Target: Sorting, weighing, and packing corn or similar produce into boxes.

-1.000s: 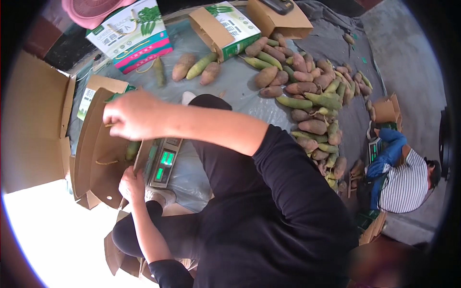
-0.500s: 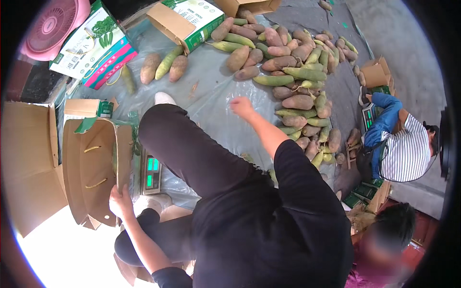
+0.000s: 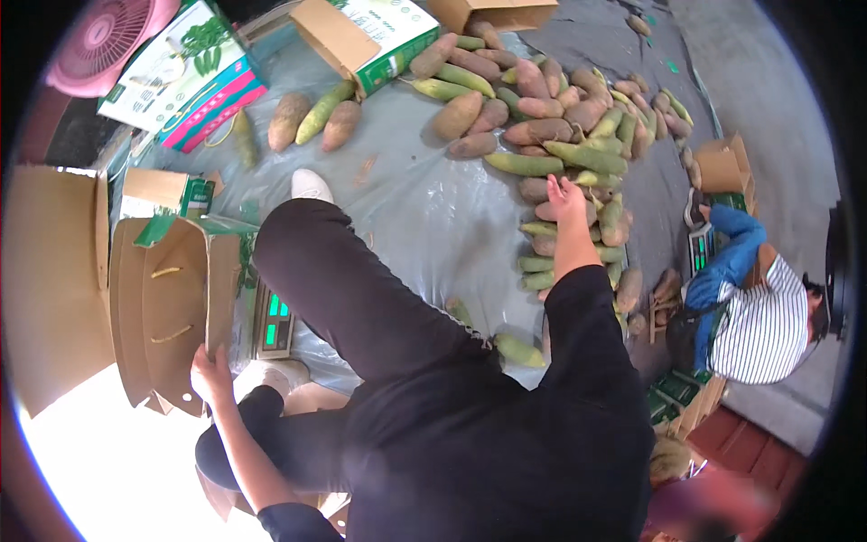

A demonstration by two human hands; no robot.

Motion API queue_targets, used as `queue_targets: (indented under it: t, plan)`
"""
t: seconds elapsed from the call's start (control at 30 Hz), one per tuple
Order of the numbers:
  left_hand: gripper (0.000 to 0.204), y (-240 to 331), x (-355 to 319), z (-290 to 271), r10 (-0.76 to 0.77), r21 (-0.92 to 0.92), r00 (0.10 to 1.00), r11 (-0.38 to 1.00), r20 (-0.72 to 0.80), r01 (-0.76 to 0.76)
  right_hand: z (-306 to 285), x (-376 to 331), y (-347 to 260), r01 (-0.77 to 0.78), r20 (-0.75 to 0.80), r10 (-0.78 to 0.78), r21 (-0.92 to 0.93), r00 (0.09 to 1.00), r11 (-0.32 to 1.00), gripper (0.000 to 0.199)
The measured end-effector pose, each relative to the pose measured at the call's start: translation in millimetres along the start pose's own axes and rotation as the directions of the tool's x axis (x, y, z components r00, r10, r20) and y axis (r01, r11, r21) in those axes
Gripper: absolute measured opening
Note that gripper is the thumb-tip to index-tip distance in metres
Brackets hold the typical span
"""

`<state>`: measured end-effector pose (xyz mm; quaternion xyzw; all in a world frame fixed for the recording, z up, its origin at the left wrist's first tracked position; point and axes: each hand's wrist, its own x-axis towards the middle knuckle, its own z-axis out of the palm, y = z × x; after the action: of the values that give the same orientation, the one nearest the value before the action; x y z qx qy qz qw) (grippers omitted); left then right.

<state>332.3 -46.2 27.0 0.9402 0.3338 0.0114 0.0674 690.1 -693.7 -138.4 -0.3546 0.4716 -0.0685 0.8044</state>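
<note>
With my left hand point(image 3: 213, 376) I pinch the edge of an open cardboard box point(image 3: 163, 298), whose flaps and yellow cord handles face up. That box stands over a scale point(image 3: 273, 327) with a green lit display. My right hand point(image 3: 568, 196) reaches over the radish pile point(image 3: 587, 158), fingers apart and nothing in them. Around it lie long green radishes and stubby reddish ones, several dusted with soil. Close under the hand is a reddish radish point(image 3: 535, 189); whether my fingers touch any is unclear.
Printed boxes point(image 3: 393, 36) and a pink fan point(image 3: 99, 41) stand at the back. Three radishes point(image 3: 318, 113) lie apart on the plastic sheet point(image 3: 388, 199). At right, a person in a striped shirt point(image 3: 763, 316) sits by another scale point(image 3: 700, 248). Another person point(image 3: 713, 501) is lower right.
My right hand has moved right from above the plastic sheet to the radish pile, and its fingers have spread. My left hand stays on the box edge. The view has shifted slightly.
</note>
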Motion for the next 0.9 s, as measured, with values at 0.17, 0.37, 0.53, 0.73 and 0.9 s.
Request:
queue_targets:
  t: [0.17,0.37,0.53,0.73,0.9]
  plan:
    - [0.024,25.3,0.2,-20.5,-0.097,-0.021,0.992,0.995,0.084,0.099,-6.0,18.3,-3.0,0.002,0.054,-0.007,0.084,0.999,0.996,0.029]
    - [0.029,3.4,-6.6,-10.9,-0.104,0.07,0.994,0.992,0.035,0.101,-13.3,40.3,-6.6,-0.045,-0.122,0.0,-0.367,0.993,0.929,0.012]
    - [0.026,20.6,-0.3,-15.6,-0.118,0.087,0.99,0.99,0.071,0.112,-22.9,21.2,-14.9,0.1,-0.072,-0.18,-0.607,0.981,0.789,0.009]
    - [0.019,24.6,-4.4,-20.2,-0.085,0.038,0.994,0.996,0.074,0.083,20.5,-50.7,2.3,0.295,0.165,-0.259,-0.727,0.952,0.62,0.013]
    - [0.016,26.1,-10.9,-23.4,-0.081,-0.012,0.995,0.997,0.063,0.082,76.4,-106.2,9.8,0.433,0.332,-0.279,-0.673,0.901,0.599,0.016]
